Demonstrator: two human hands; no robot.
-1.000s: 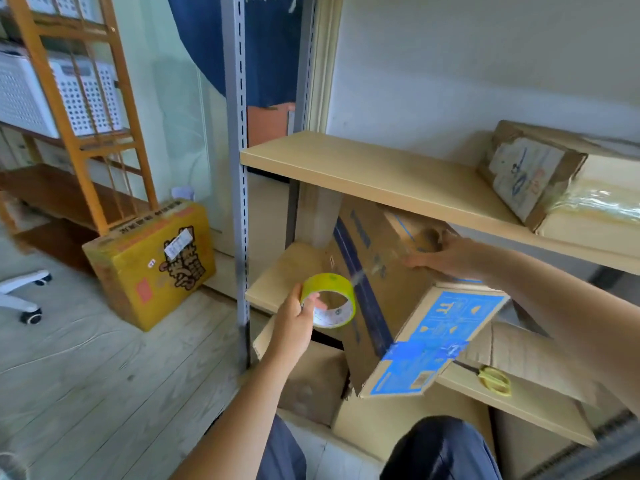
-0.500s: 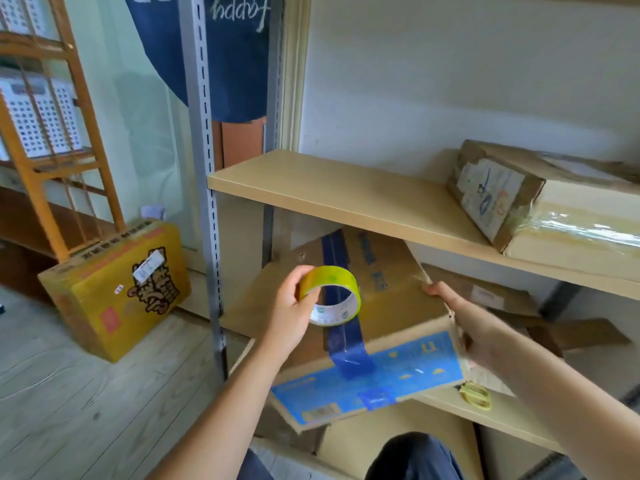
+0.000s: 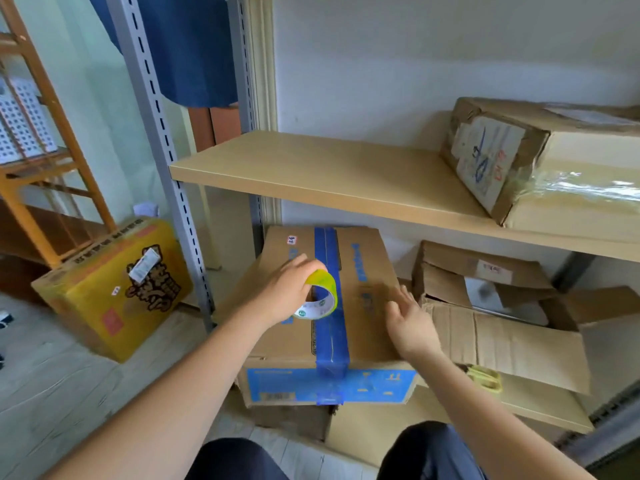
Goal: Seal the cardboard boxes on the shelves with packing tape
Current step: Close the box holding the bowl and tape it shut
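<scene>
The left hand [image 3: 284, 292] gripped the tape roll [image 3: 320, 297] over the blue-taped cardboard box [image 3: 367, 299] on the lower shelf [image 3: 540, 407]. The right hand [image 3: 410, 322] hovered with loose, spread fingers near the box's right edge.

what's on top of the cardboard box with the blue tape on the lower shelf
On the taped box sit a blue tape strip, a small white sticker, and the left hand holding the yellow tape roll. The hand hides part of the top.

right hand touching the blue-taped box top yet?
Cannot tell. In the head view the right hand is open, fingers spread over the box top near its right edge, but motion blur hides any contact or gap.
</scene>
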